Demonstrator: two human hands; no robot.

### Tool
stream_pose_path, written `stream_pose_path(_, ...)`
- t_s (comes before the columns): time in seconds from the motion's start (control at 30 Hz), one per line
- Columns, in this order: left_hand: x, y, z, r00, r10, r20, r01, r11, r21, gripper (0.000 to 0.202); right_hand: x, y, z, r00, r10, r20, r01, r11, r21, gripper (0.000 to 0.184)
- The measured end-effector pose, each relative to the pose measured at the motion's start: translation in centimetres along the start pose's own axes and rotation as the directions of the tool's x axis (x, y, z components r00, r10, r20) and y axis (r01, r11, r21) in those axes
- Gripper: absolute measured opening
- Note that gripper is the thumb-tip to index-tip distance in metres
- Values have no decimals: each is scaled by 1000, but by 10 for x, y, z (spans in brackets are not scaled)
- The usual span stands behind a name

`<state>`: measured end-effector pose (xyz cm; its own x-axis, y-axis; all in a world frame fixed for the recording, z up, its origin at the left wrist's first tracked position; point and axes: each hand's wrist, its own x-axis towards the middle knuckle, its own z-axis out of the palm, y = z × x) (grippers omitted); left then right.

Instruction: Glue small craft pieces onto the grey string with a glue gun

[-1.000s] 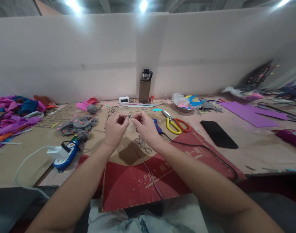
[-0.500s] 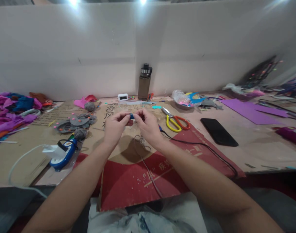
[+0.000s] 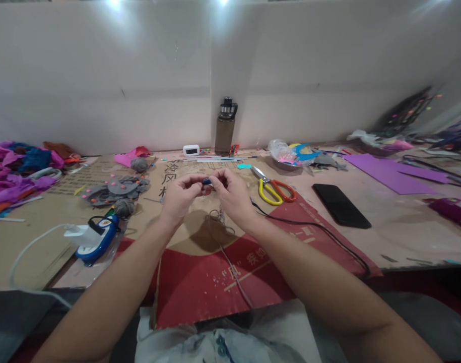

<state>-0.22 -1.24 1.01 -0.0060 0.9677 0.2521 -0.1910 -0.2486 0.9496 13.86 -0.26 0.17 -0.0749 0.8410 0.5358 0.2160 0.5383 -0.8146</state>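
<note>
My left hand and my right hand meet above the table's middle, fingertips pinched together. Between the fingertips shows a small dark blue piece; what it is I cannot make out. A thin wire hangs from the hands, coils below them and trails toward me across the red and brown cardboard. A black cord runs out from behind my right hand to the table's front edge.
Yellow and orange scissors and a black phone lie to the right. A blue glue gun with a white plug sits left, beside grey felt pieces. A bottle stands at the white back wall. Purple sheets lie far right.
My hands have drawn closer together and the fingertips now meet on the small blue piece. The view has tipped slightly downward.
</note>
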Motion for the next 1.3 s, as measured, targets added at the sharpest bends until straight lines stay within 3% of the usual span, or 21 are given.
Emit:
stream_pose_path(0.3,-1,3,1,1000,-10,6,9,993,119,21,1,-3,-4,1000,5,-7,-5,999,-40,15)
stream_pose_path(0.77,-6,8,4,999,43,-8,-40,970,238,15,-4,-8,-6,990,-143,-4,137,959,-249,13)
stream_pose_path(1.3,-5,5,3,999,38,28,-43,979,199,16,-4,-8,-7,990,-139,9,137,957,-256,15)
